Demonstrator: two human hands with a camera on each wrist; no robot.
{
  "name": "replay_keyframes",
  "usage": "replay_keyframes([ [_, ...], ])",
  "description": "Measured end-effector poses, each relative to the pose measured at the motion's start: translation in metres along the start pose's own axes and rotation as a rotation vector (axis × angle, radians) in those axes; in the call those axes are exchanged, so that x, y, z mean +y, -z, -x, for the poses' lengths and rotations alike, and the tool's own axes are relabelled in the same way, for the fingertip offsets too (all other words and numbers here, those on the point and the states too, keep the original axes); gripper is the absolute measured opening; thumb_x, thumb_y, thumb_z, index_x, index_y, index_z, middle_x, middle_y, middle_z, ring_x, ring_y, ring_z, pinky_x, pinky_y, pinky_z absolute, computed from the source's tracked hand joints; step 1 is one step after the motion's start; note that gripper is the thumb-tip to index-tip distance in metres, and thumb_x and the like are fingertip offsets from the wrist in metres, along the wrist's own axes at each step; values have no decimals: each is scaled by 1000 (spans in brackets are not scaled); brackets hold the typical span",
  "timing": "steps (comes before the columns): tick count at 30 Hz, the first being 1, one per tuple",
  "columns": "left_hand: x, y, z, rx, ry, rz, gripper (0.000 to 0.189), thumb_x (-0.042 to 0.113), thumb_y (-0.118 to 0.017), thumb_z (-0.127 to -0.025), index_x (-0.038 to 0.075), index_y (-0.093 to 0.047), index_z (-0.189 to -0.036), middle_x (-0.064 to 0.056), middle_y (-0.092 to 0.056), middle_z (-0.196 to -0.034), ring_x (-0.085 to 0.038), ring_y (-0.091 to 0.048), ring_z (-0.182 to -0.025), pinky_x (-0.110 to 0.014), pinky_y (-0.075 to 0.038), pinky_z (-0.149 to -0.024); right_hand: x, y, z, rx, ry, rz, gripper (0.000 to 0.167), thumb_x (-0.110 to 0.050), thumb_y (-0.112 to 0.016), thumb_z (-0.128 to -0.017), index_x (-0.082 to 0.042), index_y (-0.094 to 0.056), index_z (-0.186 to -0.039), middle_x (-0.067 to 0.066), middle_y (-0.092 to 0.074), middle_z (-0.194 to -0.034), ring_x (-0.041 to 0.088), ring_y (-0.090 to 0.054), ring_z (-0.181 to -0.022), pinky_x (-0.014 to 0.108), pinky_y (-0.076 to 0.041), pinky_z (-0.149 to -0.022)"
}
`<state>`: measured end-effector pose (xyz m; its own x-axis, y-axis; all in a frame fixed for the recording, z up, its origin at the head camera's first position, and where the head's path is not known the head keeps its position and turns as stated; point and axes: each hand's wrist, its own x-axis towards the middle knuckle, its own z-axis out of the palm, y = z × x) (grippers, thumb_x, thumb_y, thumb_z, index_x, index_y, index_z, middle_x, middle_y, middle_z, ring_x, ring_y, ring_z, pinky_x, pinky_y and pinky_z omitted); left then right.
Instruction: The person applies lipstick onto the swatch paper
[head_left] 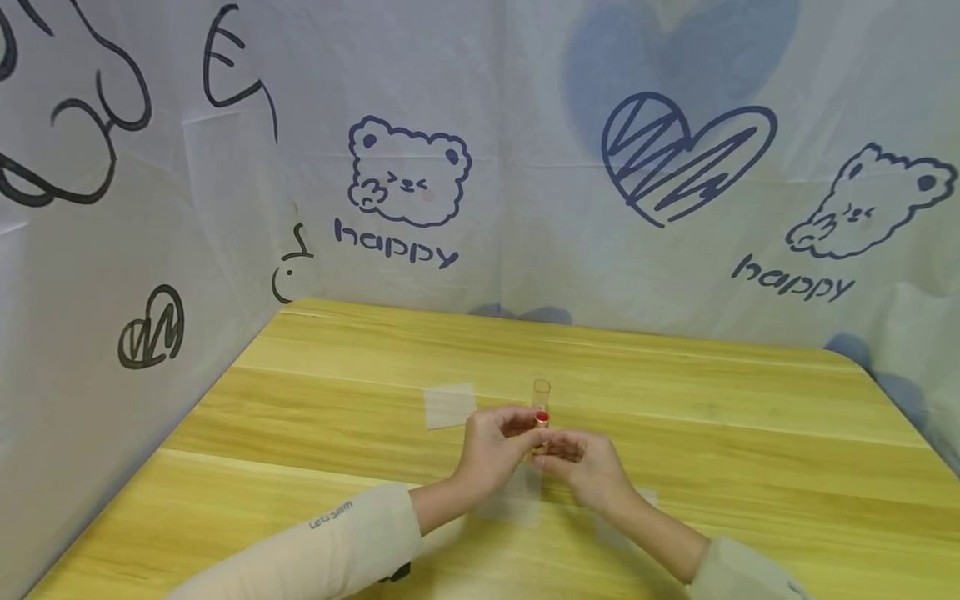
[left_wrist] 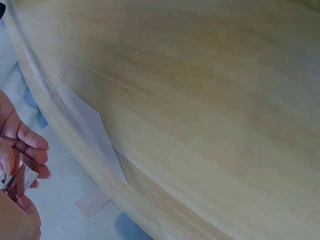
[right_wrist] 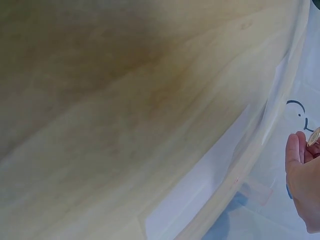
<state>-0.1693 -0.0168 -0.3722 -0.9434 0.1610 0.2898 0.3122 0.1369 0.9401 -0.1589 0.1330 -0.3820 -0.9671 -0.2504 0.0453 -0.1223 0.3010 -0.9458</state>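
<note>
A small lipstick point(head_left: 542, 420), red at the top with a gold body, is held upright over the middle of the table. The thumb and fingers of my left hand point(head_left: 486, 454) pinch it from the left. From the right, my right hand point(head_left: 594, 473) pinches its lower part, with the fingertips of both hands close together. Just behind the hands stands a clear, open-topped cap point(head_left: 542, 392) on the table. At the left wrist view's edge the lipstick point(left_wrist: 29, 167) shows between fingers; in the right wrist view my right hand point(right_wrist: 304, 187) is partly cut off.
A white paper square point(head_left: 450, 406) lies left of the cap. Another pale square point(head_left: 512, 497) lies beneath the hands, and a third point(head_left: 617, 531) is partly covered by the right forearm. The wooden table point(head_left: 337, 375) meets a white cloth point(head_left: 525, 208) with drawings behind.
</note>
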Motion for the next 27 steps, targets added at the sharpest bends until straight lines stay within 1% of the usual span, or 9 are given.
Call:
replay_keyframes([
  [3,0,0,0,-17,-1,-4,19,4,-68,-82,-8,-68,-96,-21,-70,-95,-29,-69,-86,-20,-56,-74,0,1,1,-9,11,6,30,-2,-67,-81,11,-62,-108,23,-68,-96,14,-67,-82,21,-56,-74],
  [10,0,0,1,-38,-25,-13,22,5,-67,-83,-10,-67,-99,-23,-69,-97,-32,-68,-87,-23,-56,-76,2,3,1,-28,37,33,33,-5,-66,-84,12,-60,-112,23,-68,-100,23,-68,-87,22,-56,-74],
  [15,1,0,1,-46,-27,-17,23,5,-66,-83,-10,-66,-101,-23,-68,-99,-33,-67,-89,-24,-56,-78,2,3,2,-25,39,33,32,-4,-66,-84,12,-60,-111,24,-68,-100,23,-68,-86,22,-56,-74],
  [21,1,0,2,9,-26,-24,26,6,-71,-80,-7,-67,-102,-21,-68,-104,-32,-67,-91,-25,-55,-82,0,4,2,-1,10,9,29,-3,-67,-82,10,-61,-108,22,-68,-98,20,-67,-85,22,-56,-75],
  [27,-2,-4,3,51,-65,-32,23,8,-74,-77,-5,-68,-95,-21,-69,-97,-31,-68,-86,-24,-56,-79,1,3,2,31,-12,17,23,-3,-69,-81,9,-63,-100,21,-68,-98,13,-67,-84,20,-55,-75],
])
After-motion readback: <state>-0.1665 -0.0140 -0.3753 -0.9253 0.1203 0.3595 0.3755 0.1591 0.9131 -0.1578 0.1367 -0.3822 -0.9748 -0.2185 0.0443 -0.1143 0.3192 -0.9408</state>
